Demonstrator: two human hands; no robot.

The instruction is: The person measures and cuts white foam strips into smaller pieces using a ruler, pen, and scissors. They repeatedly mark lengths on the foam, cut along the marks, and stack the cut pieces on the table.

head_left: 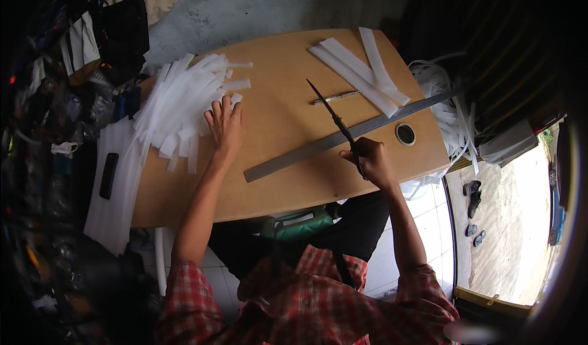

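My right hand [372, 163] is closed round the handles of a pair of dark scissors [337, 121]. Their long blades look closed and point up and to the left, over the steel ruler [306, 153]. At the right edge of a heap of white foam-like strips [184, 100], my left hand [225, 126] reaches out with its fingers apart and slightly bent. A short white piece [236, 98] lies by its fingertips; whether they touch it I cannot tell. A slim pen-like tool [335, 97] rests beyond the ruler, near wider white strips [355, 75].
A brown table [275, 88] bears all this. On longer white strips at the left lies a black phone-like slab [109, 176]. Near the right edge is a dark round opening with a pale rim [405, 134]. Tangled white offcuts [450, 124] hang beyond; a green jerrycan [298, 225] stands below.
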